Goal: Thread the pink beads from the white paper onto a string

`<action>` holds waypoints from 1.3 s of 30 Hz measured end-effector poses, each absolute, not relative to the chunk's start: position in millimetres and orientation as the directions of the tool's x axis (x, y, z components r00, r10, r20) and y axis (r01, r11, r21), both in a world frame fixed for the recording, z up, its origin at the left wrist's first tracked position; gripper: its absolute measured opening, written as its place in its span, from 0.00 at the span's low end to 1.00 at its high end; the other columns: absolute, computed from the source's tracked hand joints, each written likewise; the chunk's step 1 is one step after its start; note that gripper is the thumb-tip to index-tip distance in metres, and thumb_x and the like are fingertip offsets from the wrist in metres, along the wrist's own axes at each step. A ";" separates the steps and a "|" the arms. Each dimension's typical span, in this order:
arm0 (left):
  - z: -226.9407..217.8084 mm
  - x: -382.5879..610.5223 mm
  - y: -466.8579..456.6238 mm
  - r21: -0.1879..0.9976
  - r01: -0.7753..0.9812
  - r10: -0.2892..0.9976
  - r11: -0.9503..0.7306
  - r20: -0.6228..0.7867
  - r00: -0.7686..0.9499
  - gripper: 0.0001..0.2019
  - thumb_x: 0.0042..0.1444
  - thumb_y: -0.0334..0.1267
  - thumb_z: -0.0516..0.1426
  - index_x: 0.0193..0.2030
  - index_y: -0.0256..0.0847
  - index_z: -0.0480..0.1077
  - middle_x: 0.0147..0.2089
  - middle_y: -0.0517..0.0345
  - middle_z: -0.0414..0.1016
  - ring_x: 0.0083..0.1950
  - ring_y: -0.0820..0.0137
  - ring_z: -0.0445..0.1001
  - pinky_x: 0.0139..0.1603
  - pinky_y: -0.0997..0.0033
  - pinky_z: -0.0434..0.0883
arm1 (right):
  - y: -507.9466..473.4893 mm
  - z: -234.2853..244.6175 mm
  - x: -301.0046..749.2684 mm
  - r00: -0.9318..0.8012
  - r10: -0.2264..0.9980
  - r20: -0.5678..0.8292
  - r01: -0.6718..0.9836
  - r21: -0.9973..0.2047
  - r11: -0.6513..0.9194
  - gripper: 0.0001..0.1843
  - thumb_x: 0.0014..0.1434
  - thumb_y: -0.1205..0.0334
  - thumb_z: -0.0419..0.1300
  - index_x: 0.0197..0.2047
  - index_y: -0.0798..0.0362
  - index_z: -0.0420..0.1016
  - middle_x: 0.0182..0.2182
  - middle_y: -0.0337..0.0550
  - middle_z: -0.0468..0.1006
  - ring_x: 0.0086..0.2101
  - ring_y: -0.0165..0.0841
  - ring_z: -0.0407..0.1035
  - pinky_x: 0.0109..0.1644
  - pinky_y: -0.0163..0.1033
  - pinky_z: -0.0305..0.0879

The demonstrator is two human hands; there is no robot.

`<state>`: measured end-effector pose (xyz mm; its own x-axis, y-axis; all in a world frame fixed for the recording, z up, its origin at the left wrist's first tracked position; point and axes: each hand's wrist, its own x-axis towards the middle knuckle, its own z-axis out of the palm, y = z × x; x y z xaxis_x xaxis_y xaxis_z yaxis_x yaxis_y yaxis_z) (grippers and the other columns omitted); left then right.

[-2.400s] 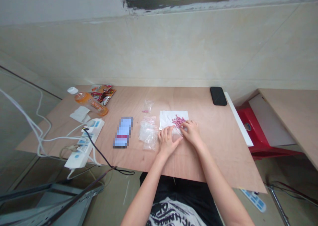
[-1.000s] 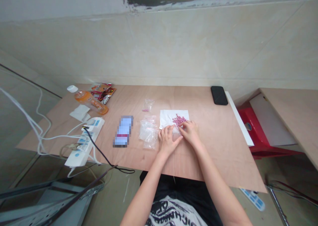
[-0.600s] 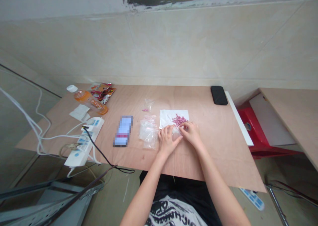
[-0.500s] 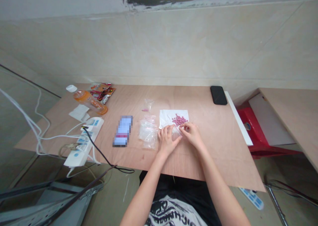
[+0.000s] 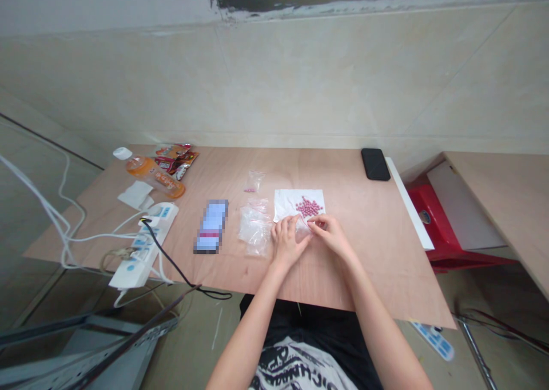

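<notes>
- The pink round tablets (image 5: 309, 207), heaped loosely on a white paper sheet (image 5: 286, 202), could be scattered if the sheet is knocked or dragged by a wrist; they look free to roll across the plywood table (image 5: 369, 247).
- A small clear zip bag (image 5: 302, 229) could slip, or its thin mouth could fall shut, if the grip on it is loosened.
- The left hand (image 5: 286, 242) is seen with its fingers spread, pressed over the near side of the bag.
- The right hand (image 5: 329, 235) is seen with thumb and forefinger pinched together at the bag's upper edge, though the exact grip is too small to tell.
- The bag is held on the table against the sheet's lower edge, just below the heap. It looks thin and nearly see-through, with a faint red line; whether anything is inside cannot be told.
- Other clear bags (image 5: 256, 233) are laid just left of the hands.
</notes>
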<state>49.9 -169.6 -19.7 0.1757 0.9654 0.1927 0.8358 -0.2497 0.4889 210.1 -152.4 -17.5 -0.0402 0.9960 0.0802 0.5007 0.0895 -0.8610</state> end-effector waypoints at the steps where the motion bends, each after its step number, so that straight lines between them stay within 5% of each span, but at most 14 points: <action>1: -19.6 49.9 -169.6 0.488 0.837 0.966 -0.250 0.192 0.176 0.29 0.52 0.52 0.57 0.59 0.48 0.58 0.55 0.53 0.66 0.56 0.60 0.61 0.59 0.55 0.53 | -151.7 -18.5 212.1 -0.020 0.996 0.091 0.528 -0.844 0.088 0.13 0.55 0.54 0.57 0.34 0.53 0.78 0.27 0.43 0.76 0.27 0.33 0.66 0.34 0.37 0.61; 11: -19.2 49.9 -169.5 0.469 0.849 0.966 -0.243 0.193 0.171 0.30 0.50 0.52 0.59 0.59 0.48 0.59 0.54 0.53 0.65 0.55 0.59 0.61 0.58 0.56 0.55 | -144.9 -21.7 232.6 0.163 0.977 0.139 0.829 -0.557 -0.059 0.13 0.55 0.56 0.55 0.37 0.52 0.77 0.28 0.43 0.75 0.32 0.36 0.67 0.39 0.39 0.57; 24: -19.8 50.0 -169.2 0.492 0.834 0.965 -0.248 0.205 0.166 0.29 0.51 0.51 0.58 0.59 0.48 0.59 0.54 0.53 0.65 0.55 0.59 0.61 0.58 0.55 0.55 | -135.2 -20.4 224.1 0.126 0.976 0.179 0.860 -0.510 -0.018 0.12 0.57 0.56 0.55 0.35 0.51 0.78 0.25 0.44 0.75 0.30 0.36 0.66 0.35 0.38 0.54; 32: -19.6 49.9 -169.5 0.496 0.832 0.964 -0.251 0.204 0.169 0.30 0.50 0.52 0.59 0.59 0.48 0.59 0.54 0.53 0.65 0.55 0.59 0.61 0.59 0.55 0.55 | -138.6 -22.0 225.2 0.129 0.972 0.198 0.838 -0.546 0.000 0.13 0.57 0.55 0.55 0.34 0.52 0.78 0.24 0.43 0.74 0.29 0.36 0.65 0.35 0.39 0.54; 39: -18.2 49.8 -169.6 0.500 0.830 0.967 -0.248 0.187 0.176 0.29 0.51 0.52 0.58 0.59 0.47 0.59 0.55 0.53 0.65 0.56 0.60 0.61 0.60 0.55 0.53 | -146.4 -23.6 226.7 0.149 0.980 0.131 0.653 -0.757 0.002 0.15 0.56 0.52 0.56 0.35 0.53 0.78 0.24 0.42 0.74 0.26 0.33 0.65 0.32 0.37 0.58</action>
